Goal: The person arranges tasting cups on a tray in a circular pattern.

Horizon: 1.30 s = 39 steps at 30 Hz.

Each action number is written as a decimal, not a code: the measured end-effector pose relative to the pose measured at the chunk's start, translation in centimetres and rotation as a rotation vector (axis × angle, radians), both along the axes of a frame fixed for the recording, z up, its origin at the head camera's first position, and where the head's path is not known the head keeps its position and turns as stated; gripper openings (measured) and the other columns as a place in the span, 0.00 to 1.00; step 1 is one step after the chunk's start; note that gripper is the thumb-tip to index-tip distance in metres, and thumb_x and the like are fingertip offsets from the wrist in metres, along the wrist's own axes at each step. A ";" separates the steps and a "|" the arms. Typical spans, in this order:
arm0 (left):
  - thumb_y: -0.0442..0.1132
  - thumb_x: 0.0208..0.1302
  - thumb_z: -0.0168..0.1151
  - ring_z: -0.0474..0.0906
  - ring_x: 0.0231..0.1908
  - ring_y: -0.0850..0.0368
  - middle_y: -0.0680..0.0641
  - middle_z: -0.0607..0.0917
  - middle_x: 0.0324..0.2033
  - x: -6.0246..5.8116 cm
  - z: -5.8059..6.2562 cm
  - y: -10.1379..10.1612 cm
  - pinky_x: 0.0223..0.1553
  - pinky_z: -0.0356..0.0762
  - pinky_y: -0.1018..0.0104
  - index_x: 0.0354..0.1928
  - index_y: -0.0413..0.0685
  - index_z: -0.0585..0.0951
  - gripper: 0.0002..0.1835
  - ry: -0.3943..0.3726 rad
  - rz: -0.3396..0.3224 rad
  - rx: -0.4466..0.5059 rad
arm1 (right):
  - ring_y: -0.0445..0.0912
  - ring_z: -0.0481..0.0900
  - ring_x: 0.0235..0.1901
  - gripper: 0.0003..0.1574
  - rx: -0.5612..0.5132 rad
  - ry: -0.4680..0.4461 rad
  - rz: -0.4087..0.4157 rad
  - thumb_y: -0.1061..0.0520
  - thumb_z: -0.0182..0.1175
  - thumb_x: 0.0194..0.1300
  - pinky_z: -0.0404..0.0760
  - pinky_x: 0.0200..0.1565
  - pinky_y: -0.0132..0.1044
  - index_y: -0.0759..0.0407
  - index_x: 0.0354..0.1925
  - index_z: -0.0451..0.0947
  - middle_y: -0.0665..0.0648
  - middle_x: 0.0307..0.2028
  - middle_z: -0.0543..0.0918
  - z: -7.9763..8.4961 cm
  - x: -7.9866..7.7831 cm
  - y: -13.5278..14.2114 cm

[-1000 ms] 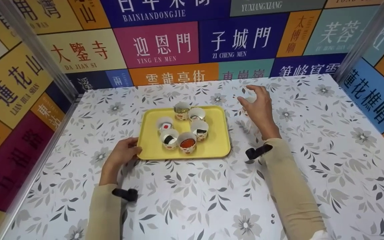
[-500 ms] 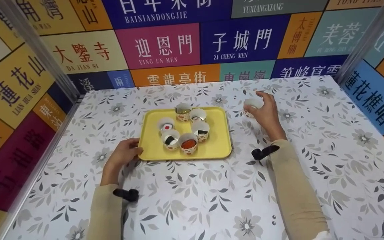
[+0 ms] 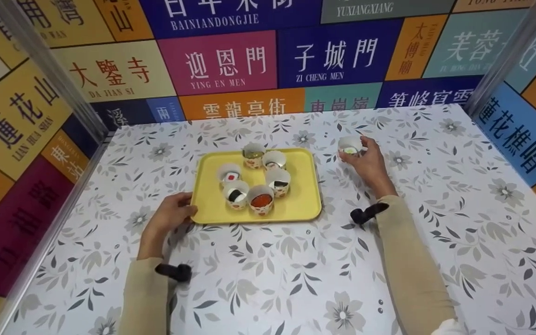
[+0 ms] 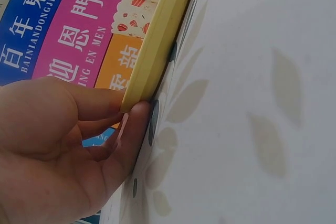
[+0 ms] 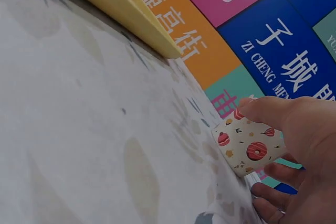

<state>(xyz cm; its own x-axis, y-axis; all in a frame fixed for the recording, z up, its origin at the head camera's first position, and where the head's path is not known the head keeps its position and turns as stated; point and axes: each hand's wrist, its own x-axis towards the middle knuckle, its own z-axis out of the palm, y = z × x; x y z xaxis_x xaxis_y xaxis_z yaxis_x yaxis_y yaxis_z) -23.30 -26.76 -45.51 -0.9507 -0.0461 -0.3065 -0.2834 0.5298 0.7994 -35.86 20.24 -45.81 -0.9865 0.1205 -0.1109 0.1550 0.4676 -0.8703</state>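
At the left side of a yellow tray [image 3: 296,207], my left hand [image 3: 168,216] pinches the edge; in the left wrist view the thumb lies on the tray's rim [image 4: 155,51] and a fingertip is under it. Right of the tray, my right hand [image 3: 369,165] grips a printed paper baking cup [image 3: 348,141] with something white and green inside. The right wrist view shows that cup [image 5: 244,142] between thumb and fingers, close over the tabletop. Several similar cups stand grouped on the tray, among them one with a red filling [image 3: 262,201] and one with a black-and-white piece [image 3: 236,195].
The table carries a white cloth [image 3: 258,298] with grey flowers and leaves. Colourful sign panels [image 3: 221,63] rise behind it, and a clear corner post [image 3: 505,56] stands at the right. Each forearm wears a black strap-like mount [image 3: 368,213].
My right hand has come down and its thumb and fingers have closed around the paper cup to the right of the tray. The left hand and tray have stayed in place.
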 end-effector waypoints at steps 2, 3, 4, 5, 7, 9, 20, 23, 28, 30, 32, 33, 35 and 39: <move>0.32 0.71 0.53 0.82 0.51 0.50 0.33 0.77 0.63 0.1 0.0 0.0 0.45 0.83 0.66 0.71 0.35 0.67 0.28 -0.005 0.000 0.001 | 0.56 0.65 0.70 0.62 -0.005 -0.004 0.005 0.42 0.67 0.63 0.68 0.69 0.49 0.54 0.80 0.42 0.63 0.78 0.52 -0.2 0.0 0.0; 0.32 0.71 0.53 0.82 0.51 0.50 0.33 0.77 0.63 0.1 0.0 0.0 0.45 0.83 0.66 0.72 0.34 0.66 0.28 -0.004 -0.004 -0.001 | 0.56 0.65 0.70 0.62 -0.007 -0.004 0.007 0.42 0.67 0.64 0.68 0.69 0.49 0.53 0.80 0.42 0.62 0.78 0.52 -0.2 0.0 0.0; 0.32 0.71 0.53 0.82 0.51 0.50 0.33 0.77 0.63 0.1 0.0 0.0 0.45 0.83 0.66 0.72 0.34 0.66 0.28 -0.003 -0.005 -0.005 | 0.56 0.64 0.70 0.61 -0.008 -0.004 0.010 0.42 0.67 0.64 0.68 0.69 0.49 0.53 0.80 0.42 0.63 0.78 0.53 -0.2 0.1 -0.1; 0.32 0.71 0.53 0.82 0.51 0.49 0.33 0.77 0.63 0.2 0.0 0.0 0.45 0.83 0.66 0.72 0.34 0.66 0.28 0.001 -0.005 -0.006 | 0.56 0.64 0.70 0.61 -0.008 -0.001 0.011 0.41 0.67 0.64 0.67 0.69 0.50 0.53 0.80 0.42 0.63 0.77 0.54 -0.2 0.1 -0.1; 0.32 0.71 0.53 0.82 0.51 0.49 0.32 0.77 0.63 0.2 0.0 0.0 0.45 0.83 0.66 0.71 0.34 0.67 0.28 0.009 -0.007 -0.004 | 0.56 0.64 0.70 0.61 -0.008 0.002 0.013 0.41 0.66 0.64 0.67 0.69 0.50 0.54 0.80 0.42 0.64 0.76 0.56 -0.3 0.1 -0.1; 0.32 0.71 0.53 0.82 0.51 0.49 0.32 0.77 0.63 0.2 0.0 0.0 0.45 0.83 0.66 0.72 0.34 0.67 0.28 0.016 -0.011 -0.004 | 0.56 0.64 0.70 0.60 -0.011 0.001 0.017 0.41 0.66 0.65 0.68 0.69 0.50 0.54 0.80 0.42 0.66 0.74 0.59 -0.3 0.2 0.0; 0.31 0.70 0.53 0.83 0.51 0.47 0.31 0.77 0.62 0.2 -0.1 0.2 0.43 0.83 0.66 0.71 0.33 0.67 0.28 0.035 -0.003 0.006 | 0.48 0.72 0.51 0.49 0.000 0.060 -0.007 0.53 0.63 0.69 0.75 0.49 0.36 0.56 0.78 0.50 0.65 0.71 0.62 -0.3 0.1 -0.2; 0.31 0.70 0.54 0.82 0.49 0.49 0.32 0.78 0.61 0.1 -0.1 0.1 0.43 0.82 0.67 0.71 0.34 0.67 0.28 0.029 0.007 -0.014 | 0.44 0.74 0.47 0.48 -0.019 0.074 -0.039 0.54 0.65 0.67 0.76 0.47 0.32 0.56 0.78 0.52 0.64 0.72 0.61 -0.1 0.0 -0.4; 0.31 0.70 0.54 0.82 0.48 0.51 0.32 0.78 0.60 0.1 -0.2 0.0 0.42 0.82 0.67 0.71 0.34 0.68 0.28 0.030 0.005 -0.022 | 0.43 0.75 0.47 0.50 -0.032 0.061 -0.064 0.49 0.66 0.66 0.78 0.48 0.32 0.54 0.77 0.53 0.63 0.71 0.62 0.2 0.0 -0.9; 0.31 0.70 0.54 0.82 0.47 0.51 0.32 0.79 0.60 0.1 -0.2 0.0 0.41 0.82 0.67 0.70 0.33 0.69 0.27 0.039 0.006 -0.021 | 0.45 0.74 0.49 0.50 -0.040 0.062 -0.077 0.49 0.67 0.65 0.78 0.50 0.34 0.53 0.77 0.54 0.63 0.71 0.62 0.4 0.0 -1.1; 0.31 0.70 0.54 0.82 0.46 0.52 0.32 0.79 0.60 0.1 -0.1 0.0 0.41 0.82 0.68 0.70 0.34 0.69 0.27 0.041 0.005 -0.022 | 0.47 0.75 0.52 0.50 -0.052 0.065 -0.087 0.50 0.67 0.65 0.79 0.52 0.35 0.53 0.77 0.55 0.63 0.70 0.63 0.7 0.0 -1.3; 0.31 0.70 0.54 0.82 0.46 0.52 0.32 0.79 0.60 0.1 -0.1 0.0 0.41 0.82 0.68 0.70 0.34 0.69 0.27 0.041 0.004 -0.022 | 0.48 0.74 0.53 0.49 -0.054 0.066 -0.090 0.50 0.67 0.65 0.79 0.53 0.36 0.53 0.77 0.55 0.63 0.70 0.63 0.8 0.1 -1.4; 0.31 0.70 0.54 0.82 0.47 0.52 0.32 0.79 0.60 0.1 -0.1 0.0 0.41 0.82 0.68 0.70 0.34 0.69 0.27 0.037 0.007 -0.019 | 0.50 0.73 0.57 0.49 -0.048 0.070 -0.092 0.50 0.67 0.65 0.78 0.55 0.38 0.52 0.77 0.55 0.63 0.70 0.63 1.2 0.1 -1.6; 0.32 0.70 0.54 0.82 0.47 0.51 0.32 0.78 0.61 0.1 -0.1 0.1 0.42 0.83 0.67 0.70 0.34 0.68 0.27 0.029 0.009 -0.014 | 0.53 0.69 0.62 0.48 -0.025 0.084 -0.069 0.48 0.66 0.66 0.76 0.56 0.41 0.53 0.76 0.56 0.63 0.71 0.63 1.8 0.4 -2.1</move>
